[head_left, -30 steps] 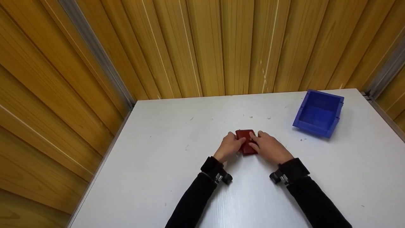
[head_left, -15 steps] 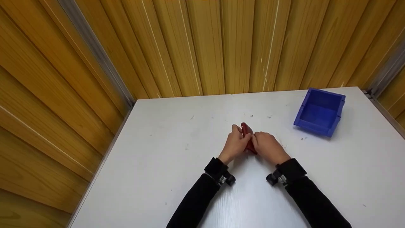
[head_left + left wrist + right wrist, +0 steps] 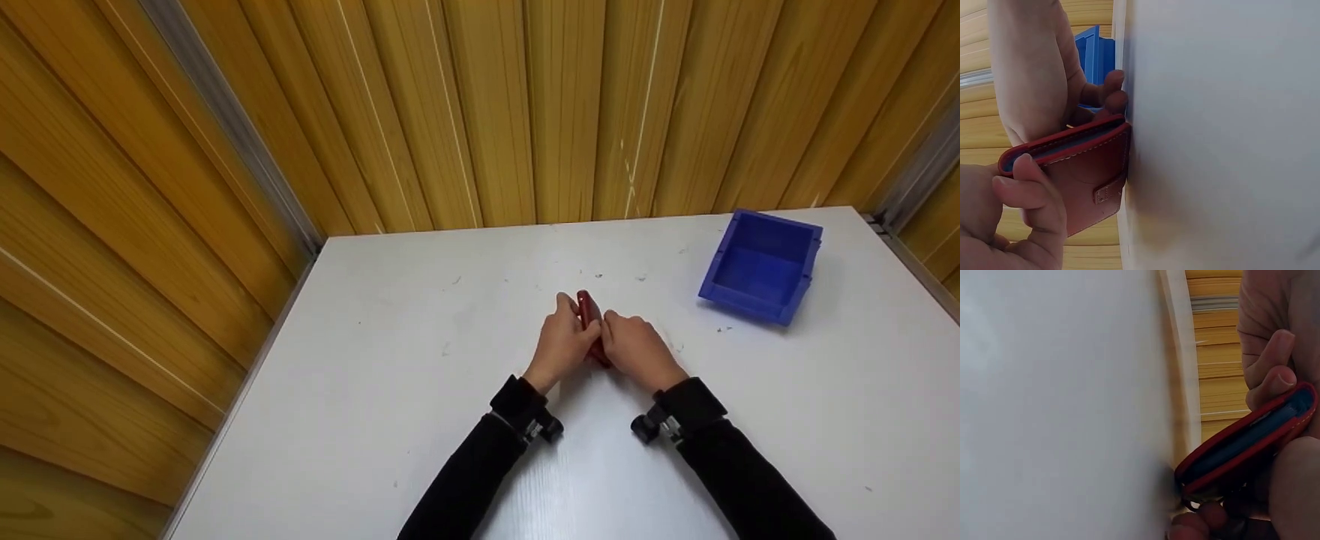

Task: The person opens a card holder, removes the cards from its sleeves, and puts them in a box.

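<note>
A small red leather wallet (image 3: pixel 586 306) with stitched edges stands on its edge at the white table. My left hand (image 3: pixel 559 343) grips it from the left, fingers and thumb bent around its upper part. On the opposite side, my right hand (image 3: pixel 639 349) holds the wallet with curled fingers, partly hidden behind it in the left wrist view. That view shows the wallet (image 3: pixel 1081 188) with a short strap tab on one face. Blue inner sleeves show between the folded covers of the wallet (image 3: pixel 1241 444) in the right wrist view.
A blue plastic bin (image 3: pixel 761 262) sits at the back right of the white table (image 3: pixel 375 420). Wood-patterned panels (image 3: pixel 495 112) rise behind the table and along its left side.
The wallet lay with its broad face up and has been tilted onto its edge. Both hands turned it, the left curling around it; in the last half second they shifted slightly right.
</note>
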`<state>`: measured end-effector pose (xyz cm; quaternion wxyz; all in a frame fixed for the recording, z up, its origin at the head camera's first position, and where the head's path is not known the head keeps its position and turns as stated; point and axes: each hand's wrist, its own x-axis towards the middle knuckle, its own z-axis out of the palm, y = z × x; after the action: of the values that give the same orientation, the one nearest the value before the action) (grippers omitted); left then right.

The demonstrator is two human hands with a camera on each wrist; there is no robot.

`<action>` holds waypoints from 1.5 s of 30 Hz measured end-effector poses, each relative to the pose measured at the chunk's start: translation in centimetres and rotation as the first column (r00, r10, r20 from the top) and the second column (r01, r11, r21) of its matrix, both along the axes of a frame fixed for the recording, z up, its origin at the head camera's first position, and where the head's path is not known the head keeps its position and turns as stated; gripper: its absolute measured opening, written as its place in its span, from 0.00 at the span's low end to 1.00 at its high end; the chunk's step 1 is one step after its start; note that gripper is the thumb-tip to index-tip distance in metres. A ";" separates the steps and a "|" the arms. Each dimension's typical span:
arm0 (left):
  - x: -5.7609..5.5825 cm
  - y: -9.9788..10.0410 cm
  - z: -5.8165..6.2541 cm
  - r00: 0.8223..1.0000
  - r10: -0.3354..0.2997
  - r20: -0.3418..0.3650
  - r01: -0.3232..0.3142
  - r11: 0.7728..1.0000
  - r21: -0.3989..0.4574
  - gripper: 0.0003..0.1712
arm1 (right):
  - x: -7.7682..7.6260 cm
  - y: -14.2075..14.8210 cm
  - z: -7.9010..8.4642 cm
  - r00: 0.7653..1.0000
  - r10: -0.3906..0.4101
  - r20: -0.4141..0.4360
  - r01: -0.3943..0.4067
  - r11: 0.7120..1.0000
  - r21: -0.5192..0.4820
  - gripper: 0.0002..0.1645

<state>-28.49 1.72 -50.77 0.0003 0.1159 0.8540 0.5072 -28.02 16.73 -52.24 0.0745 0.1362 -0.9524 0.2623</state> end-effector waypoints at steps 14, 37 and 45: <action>0.2 0.2 0.2 0.999 0.020 -0.041 -0.023 0.997 -0.069 0.14 | -0.2 0.2 -0.1 0.997 0.004 -0.080 -0.004 1.000 0.010 0.19; -0.2 -0.5 0.4 0.999 0.015 -0.039 -0.019 0.994 -0.111 0.15 | -0.5 1.6 -0.3 0.999 -0.045 0.017 0.045 0.999 0.027 0.14; -0.1 -0.5 0.4 1.000 0.017 -0.022 -0.020 0.991 -0.136 0.14 | -0.4 1.9 0.0 0.996 -0.050 0.080 0.046 0.998 0.054 0.15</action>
<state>-28.62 1.24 -50.38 -0.0052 0.1129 0.8876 0.4466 -28.46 18.64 -52.19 0.0385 0.1046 -0.9642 0.2408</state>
